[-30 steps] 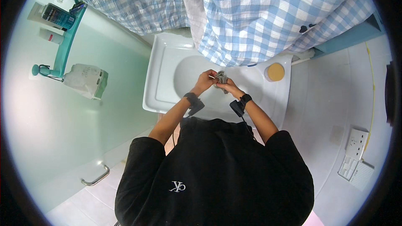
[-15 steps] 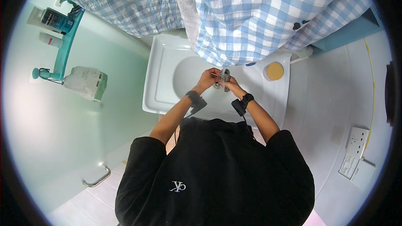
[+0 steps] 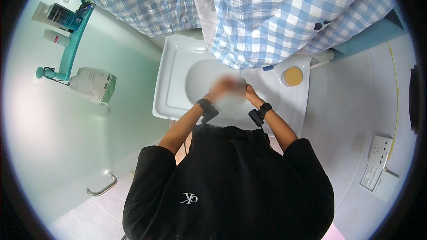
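The left hand [image 3: 222, 87] and right hand [image 3: 252, 94] flank a blurred grey thing [image 3: 240, 88] over the sink [image 3: 161, 98]; whether the fingers grip it, I cannot tell. A loose hold could drop it.

The hanging cloth [image 3: 284, 18] is blue-and-white check, sink [image 3: 170, 82] plain white, shelf [image 3: 69, 57] teal, shirt [image 3: 240, 173] black, jar lid [image 3: 293, 76] kinda mustard.

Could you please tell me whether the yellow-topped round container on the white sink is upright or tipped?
Upright: the yellow-topped round container shows its flat top facing up, with its pale side below.
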`<action>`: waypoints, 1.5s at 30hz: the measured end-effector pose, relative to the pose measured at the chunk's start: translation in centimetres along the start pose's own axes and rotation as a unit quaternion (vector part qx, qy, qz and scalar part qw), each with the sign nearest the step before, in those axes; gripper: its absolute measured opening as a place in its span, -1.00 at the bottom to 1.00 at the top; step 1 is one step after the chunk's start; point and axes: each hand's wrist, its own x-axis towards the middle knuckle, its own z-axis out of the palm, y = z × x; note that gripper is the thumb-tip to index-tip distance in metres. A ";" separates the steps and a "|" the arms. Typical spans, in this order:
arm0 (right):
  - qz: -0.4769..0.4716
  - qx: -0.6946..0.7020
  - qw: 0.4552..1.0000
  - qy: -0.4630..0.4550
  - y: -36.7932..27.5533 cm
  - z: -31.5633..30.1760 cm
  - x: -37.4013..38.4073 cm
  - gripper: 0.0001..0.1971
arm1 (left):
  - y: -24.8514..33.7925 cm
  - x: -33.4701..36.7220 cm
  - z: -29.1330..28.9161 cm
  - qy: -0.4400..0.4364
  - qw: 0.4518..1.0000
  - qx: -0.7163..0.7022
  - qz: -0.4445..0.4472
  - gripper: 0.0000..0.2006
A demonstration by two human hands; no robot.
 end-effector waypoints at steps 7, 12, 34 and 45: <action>-0.021 -0.032 0.999 -0.015 0.1 0.0 0.3 -0.67 | 0.1 0.0 -0.4 0.017 0.999 0.030 0.004 -0.72; 0.028 -0.104 0.992 -0.065 -0.2 0.2 1.1 -0.77 | 1.5 0.0 0.1 0.081 0.994 0.047 -0.061 -0.60; 0.066 -0.012 0.997 -0.029 -0.3 -5.5 -1.9 -0.64 | 0.8 1.4 0.1 0.182 0.894 -0.348 -0.217 -0.83; 0.098 -0.086 0.991 -0.030 0.1 -6.1 0.7 -0.67 | 2.9 0.1 1.5 0.135 0.976 0.152 0.080 -0.79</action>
